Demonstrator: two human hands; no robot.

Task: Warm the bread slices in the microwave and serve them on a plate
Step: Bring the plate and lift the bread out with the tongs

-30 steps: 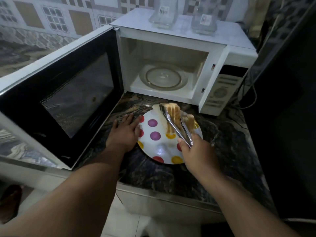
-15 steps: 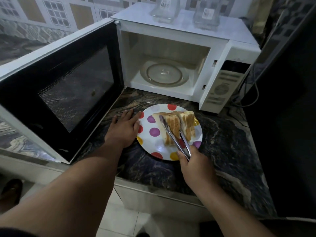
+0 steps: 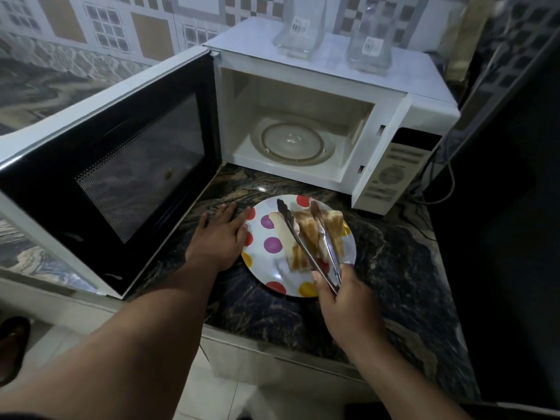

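A white plate (image 3: 266, 259) with coloured dots lies on the dark marbled counter in front of the microwave (image 3: 327, 95). Toasted bread slices (image 3: 306, 237) lie side by side on it. My right hand (image 3: 345, 301) grips metal tongs (image 3: 306, 237) at their hinge end; the two arms are spread apart over the bread. My left hand (image 3: 218, 237) rests flat on the counter, its fingers touching the plate's left rim. The microwave is open, and only its glass turntable (image 3: 292, 140) shows inside.
The microwave door (image 3: 115, 165) swings wide to the left, just beyond my left hand. Two clear glass jars (image 3: 300, 25) stand on the microwave's top. Cables (image 3: 436, 189) hang by the control panel at the right. The counter's front edge (image 3: 272, 350) runs below the plate.
The bread held up in the tongs a second ago now lies on the plate. The tong arms have spread apart. My left hand has stayed at the plate's left rim.
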